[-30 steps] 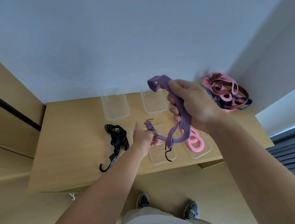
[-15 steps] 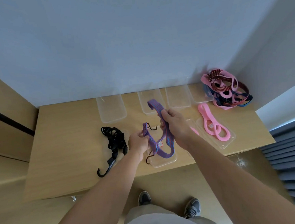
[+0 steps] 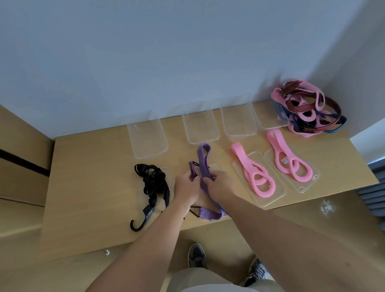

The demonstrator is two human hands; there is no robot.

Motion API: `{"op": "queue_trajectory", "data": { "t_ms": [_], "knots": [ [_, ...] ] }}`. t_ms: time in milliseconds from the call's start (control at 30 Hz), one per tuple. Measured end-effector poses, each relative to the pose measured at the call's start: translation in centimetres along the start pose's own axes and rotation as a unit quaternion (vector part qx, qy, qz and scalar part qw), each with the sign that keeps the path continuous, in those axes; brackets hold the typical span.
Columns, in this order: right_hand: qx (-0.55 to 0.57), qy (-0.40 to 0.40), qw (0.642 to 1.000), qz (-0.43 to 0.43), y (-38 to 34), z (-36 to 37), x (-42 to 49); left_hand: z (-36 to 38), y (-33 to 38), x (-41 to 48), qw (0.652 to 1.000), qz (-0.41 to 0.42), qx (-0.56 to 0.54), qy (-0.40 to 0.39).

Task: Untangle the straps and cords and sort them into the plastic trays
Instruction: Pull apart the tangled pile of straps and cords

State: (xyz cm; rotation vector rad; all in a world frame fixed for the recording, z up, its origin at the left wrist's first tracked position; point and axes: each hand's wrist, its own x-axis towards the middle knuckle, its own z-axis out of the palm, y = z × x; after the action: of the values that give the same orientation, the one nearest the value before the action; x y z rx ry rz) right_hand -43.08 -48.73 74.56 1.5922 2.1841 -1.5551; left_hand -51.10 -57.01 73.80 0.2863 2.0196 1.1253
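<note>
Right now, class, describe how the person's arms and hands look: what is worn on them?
The left arm and right arm are bare, no sleeves in view. The left hand and right hand wear no gloves; no watch, bracelet or ring shows.

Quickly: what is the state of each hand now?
Left hand: grips the purple cord.
Right hand: grips the same purple cord.
</note>
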Motion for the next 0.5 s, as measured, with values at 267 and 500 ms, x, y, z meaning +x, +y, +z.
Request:
{"op": "queue_trajectory", "data": {
  "t_ms": [267,500],
  "knots": [
    [-0.295,0.062,0.952,-0.049,-0.7,-1.5,-1.0,-0.5,2.5,-0.3,0.944,0.069,0.323,0.019],
    [-0.314,0.061,0.934,-0.16,-1.4,-7.1,0.2,0.0,7.2,-0.4,0.889,0.166,0.425,0.038]
  ]
}}
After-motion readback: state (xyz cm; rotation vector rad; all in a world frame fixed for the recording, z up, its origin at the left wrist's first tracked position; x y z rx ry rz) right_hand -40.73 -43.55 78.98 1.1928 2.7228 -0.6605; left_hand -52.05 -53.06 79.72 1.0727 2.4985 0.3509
